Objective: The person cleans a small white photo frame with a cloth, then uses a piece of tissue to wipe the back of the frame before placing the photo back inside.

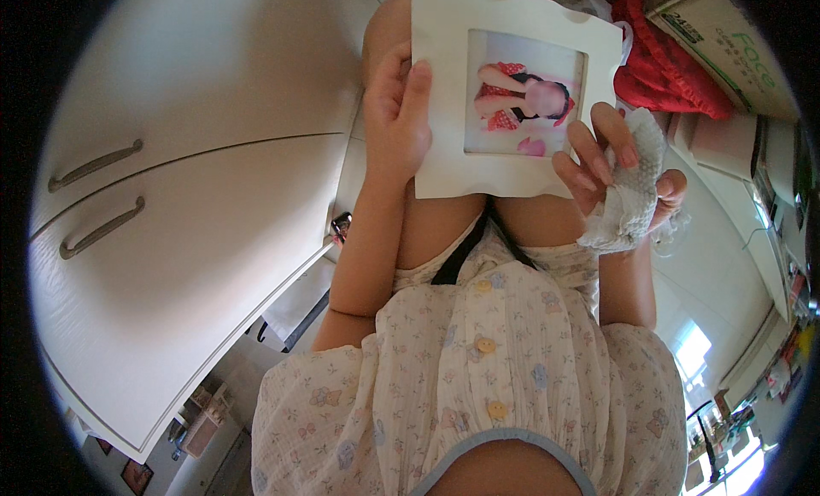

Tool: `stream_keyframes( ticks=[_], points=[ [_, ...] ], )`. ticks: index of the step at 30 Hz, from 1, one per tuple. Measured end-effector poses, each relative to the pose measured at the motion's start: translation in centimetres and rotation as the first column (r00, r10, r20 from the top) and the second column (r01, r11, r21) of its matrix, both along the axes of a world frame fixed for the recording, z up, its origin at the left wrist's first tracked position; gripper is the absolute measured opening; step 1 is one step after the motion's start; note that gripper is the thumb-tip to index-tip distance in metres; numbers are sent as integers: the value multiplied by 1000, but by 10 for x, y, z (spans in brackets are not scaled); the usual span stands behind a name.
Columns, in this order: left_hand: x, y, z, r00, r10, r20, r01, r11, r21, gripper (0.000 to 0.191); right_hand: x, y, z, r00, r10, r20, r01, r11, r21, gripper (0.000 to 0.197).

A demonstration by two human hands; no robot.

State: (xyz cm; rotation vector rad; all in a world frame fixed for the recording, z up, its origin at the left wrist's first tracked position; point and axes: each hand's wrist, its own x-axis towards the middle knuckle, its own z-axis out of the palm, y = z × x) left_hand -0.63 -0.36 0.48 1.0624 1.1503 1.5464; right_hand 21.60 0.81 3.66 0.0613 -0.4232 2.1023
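Observation:
A white picture frame [442,169] with wavy edges lies over the knees, with a photo [496,54] of a person in red and white polka dots, turned sideways, in its window. My left hand [400,118] grips the frame's left edge, the thumb on its front face. In my right hand [618,169] is a crumpled white textured cloth [631,207], held between the fingers and palm near the frame's lower right corner. Some fingertips of that hand are over the frame's edge; whether they touch it, I cannot tell.
White cabinet doors [211,195] with metal handles [102,227] stand at the left. At the upper right are a red fabric item [666,79] and a printed cardboard box [724,47]. A phone-like object [341,227] is beside the cabinet's edge. Light floor tiles [711,272] show at the right.

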Motion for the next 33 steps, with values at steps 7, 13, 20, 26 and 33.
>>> stream_keyframes(
  ticks=[7, 13, 20, 26, 33],
  points=[
    [1, 1, 1, 1000, -6, 1, 6, 1000, 27, 28, -6, -2, 3, 1000, 23, 6, -23, 1000, -11, 23],
    [1, 0, 1, 1000, -12, 28, 11, 1000, 26, 26, -7, -3, 1, 1000, 21, 6, -21, 1000, 9, 24],
    [2, -1, 3, 1000, 0, -21, 0, 1000, -5, 26, -8, -1, 3, 932, -121, 342, 58, 980, 188, 40],
    [6, 2, 10, 997, -19, 81, 23, 998, -51, 36, -14, -2, 0, 738, -219, 638, 7, 949, 317, 45],
    [2, 3, 10, 994, -106, -5, 106, 993, 55, 64, -29, 7, -1, 718, -257, 646, -112, 874, 472, 51]
  ],
)
